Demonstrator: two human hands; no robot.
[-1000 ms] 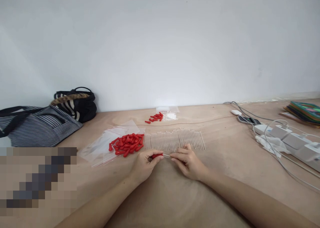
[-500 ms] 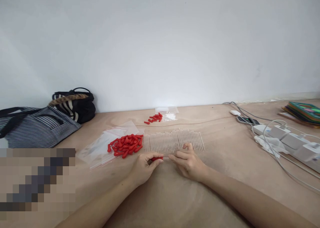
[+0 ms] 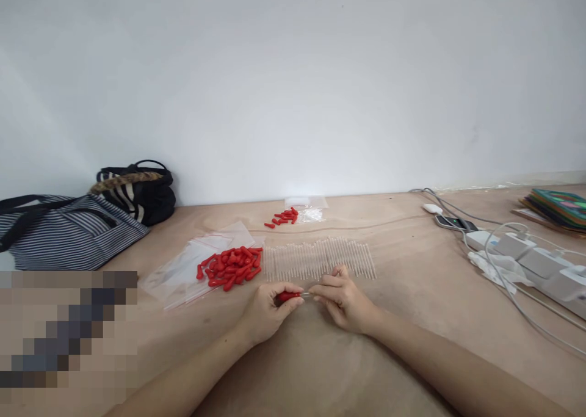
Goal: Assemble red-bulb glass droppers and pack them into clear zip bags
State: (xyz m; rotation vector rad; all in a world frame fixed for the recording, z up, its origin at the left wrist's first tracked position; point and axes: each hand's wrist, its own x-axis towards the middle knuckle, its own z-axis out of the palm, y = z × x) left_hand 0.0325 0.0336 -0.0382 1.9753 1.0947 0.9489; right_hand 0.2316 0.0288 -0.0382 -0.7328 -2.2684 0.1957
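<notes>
Red bulb [image 3: 287, 297] is resting in the left hand [image 3: 269, 310], low over the table [image 3: 412, 295] and in front of the person. The left hand is curling nearly closed, and its thumb and fingers are pinching the bulb, with the narrow end pointing to the right. The right hand [image 3: 347, 304] is facing it, with the thumb and first finger closing on a thin tube [image 3: 306, 295] and the other fingers bending. Only a short, pale bit of the tube is showing between the two hands, so I cannot tell if it is sitting inside the bulb.

The bulb is looking light, soft and squishy, like rubber, so it may be bending if squeezed hard. Its narrow neck is probably the best place for holding it steady. The tube is looking light, stiff and smooth. It may be slipping or snapping if it gets pushed sideways, so holding it close to the bulb is seeming safer.

More red bulbs [image 3: 231, 267] are lying in a pile near the left hand, partly on clear plastic bags [image 3: 183, 273]. A row of thin tubes [image 3: 320, 258] is lying just beyond the hands.
</notes>
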